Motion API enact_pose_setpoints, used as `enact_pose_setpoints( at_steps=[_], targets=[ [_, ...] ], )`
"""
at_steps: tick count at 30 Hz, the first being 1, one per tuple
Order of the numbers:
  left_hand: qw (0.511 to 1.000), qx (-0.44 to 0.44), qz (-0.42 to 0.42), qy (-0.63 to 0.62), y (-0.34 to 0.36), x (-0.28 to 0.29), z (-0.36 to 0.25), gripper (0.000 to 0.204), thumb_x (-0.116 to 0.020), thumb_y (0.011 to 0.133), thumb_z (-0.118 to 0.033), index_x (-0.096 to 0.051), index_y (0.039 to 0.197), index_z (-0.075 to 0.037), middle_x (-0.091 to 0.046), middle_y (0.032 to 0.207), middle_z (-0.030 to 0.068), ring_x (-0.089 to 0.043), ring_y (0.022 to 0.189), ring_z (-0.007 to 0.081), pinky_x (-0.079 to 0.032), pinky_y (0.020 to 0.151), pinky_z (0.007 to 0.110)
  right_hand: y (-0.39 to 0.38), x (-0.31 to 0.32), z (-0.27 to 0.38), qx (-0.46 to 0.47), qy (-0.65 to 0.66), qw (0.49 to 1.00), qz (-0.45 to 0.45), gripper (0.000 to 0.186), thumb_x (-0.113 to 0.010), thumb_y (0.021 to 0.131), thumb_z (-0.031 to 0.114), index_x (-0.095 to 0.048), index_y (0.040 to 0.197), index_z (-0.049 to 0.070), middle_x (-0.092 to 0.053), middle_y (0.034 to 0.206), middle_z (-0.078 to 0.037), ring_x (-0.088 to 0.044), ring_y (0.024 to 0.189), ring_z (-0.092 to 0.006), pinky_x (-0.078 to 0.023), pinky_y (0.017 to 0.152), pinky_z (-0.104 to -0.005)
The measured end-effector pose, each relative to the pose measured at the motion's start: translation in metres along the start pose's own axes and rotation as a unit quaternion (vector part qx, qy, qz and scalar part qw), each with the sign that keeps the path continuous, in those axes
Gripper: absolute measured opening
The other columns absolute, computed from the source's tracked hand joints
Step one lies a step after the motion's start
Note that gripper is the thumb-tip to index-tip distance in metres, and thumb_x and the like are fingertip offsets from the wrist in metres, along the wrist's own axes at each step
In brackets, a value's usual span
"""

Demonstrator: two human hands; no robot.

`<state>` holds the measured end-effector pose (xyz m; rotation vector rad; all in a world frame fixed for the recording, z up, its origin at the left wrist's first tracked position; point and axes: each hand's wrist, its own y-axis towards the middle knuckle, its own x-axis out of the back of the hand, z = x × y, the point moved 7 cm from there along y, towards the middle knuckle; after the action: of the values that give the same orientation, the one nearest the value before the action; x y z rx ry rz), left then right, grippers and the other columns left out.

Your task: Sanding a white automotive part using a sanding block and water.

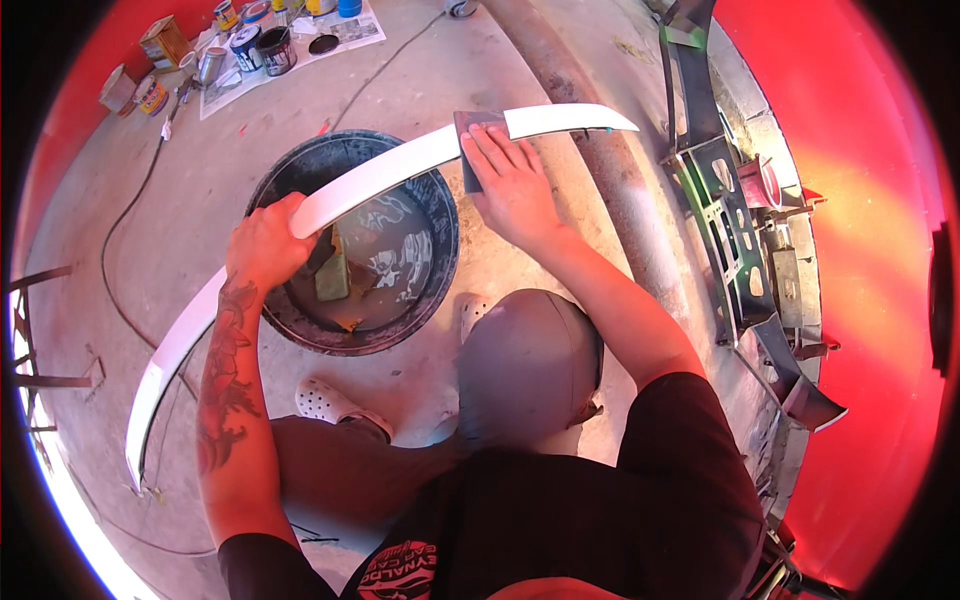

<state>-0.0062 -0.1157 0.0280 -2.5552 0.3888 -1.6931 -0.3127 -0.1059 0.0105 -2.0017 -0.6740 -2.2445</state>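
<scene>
A long, curved white strip (390, 168), like a car trim piece, spans the view from lower left to upper right. My left hand (268, 240) is wrapped round it left of its middle. Farther right, my right hand (515, 195) presses a dark sheet of sandpaper (480, 118) onto the strip, fingers lying along it and thumb hidden. Beneath the strip stands a round black tub (450, 225) with murky water (400, 245). In the tub, a greenish-yellow block (333, 278) sits below my left hand, beside something dark that I cannot make out.
Paint cans (275, 50) and other containers stand on newspaper (345, 30) at the far left. A cable (112, 240) runs over the concrete floor (200, 170). To the right, a black metal frame (720, 220) stands near a red panel (880, 300). My bent knee (525, 370) is close below the tub.
</scene>
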Motion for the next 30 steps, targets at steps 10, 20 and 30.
enact_pose_setpoints(
  at_steps=[10, 20, 30],
  targets=[
    [1.0, 0.0, -0.001, 0.016, 0.002, 0.0, -0.004, 0.025, -0.071, 0.087, -0.026, -0.069, 0.11, -0.017, -0.074, 0.098, 0.0153, -0.069, 0.099, 0.0393, -0.053, 0.084, 0.05, 0.019, 0.012, -0.017, -0.014, -0.049, 0.998, -0.044, 0.055, -0.064, 0.081, 0.004, -0.058, 0.136, 0.012, -0.057, 0.144, -0.004, -0.052, 0.134, -0.0247, -0.037, 0.114, -0.053],
    [1.0, 0.003, -0.001, 0.026, 0.003, -0.001, -0.007, 0.025, -0.071, 0.087, -0.027, -0.069, 0.11, -0.018, -0.075, 0.098, 0.0146, -0.069, 0.098, 0.0389, -0.053, 0.084, 0.05, 0.026, 0.017, -0.045, -0.078, -0.054, 0.995, -0.012, 0.045, -0.058, 0.089, 0.008, -0.059, 0.134, 0.012, -0.059, 0.142, -0.005, -0.053, 0.134, -0.0243, -0.035, 0.115, -0.0547],
    [1.0, 0.0, -0.008, 0.018, 0.0, 0.0, -0.008, 0.025, -0.07, 0.088, -0.028, -0.069, 0.11, -0.017, -0.074, 0.097, 0.0158, -0.069, 0.097, 0.0402, -0.053, 0.084, 0.051, 0.031, 0.026, -0.055, -0.085, -0.096, 0.992, -0.015, 0.039, -0.055, 0.092, 0.012, -0.062, 0.131, 0.009, -0.06, 0.133, -0.009, -0.056, 0.126, -0.0276, -0.039, 0.111, -0.0545]
  ],
)
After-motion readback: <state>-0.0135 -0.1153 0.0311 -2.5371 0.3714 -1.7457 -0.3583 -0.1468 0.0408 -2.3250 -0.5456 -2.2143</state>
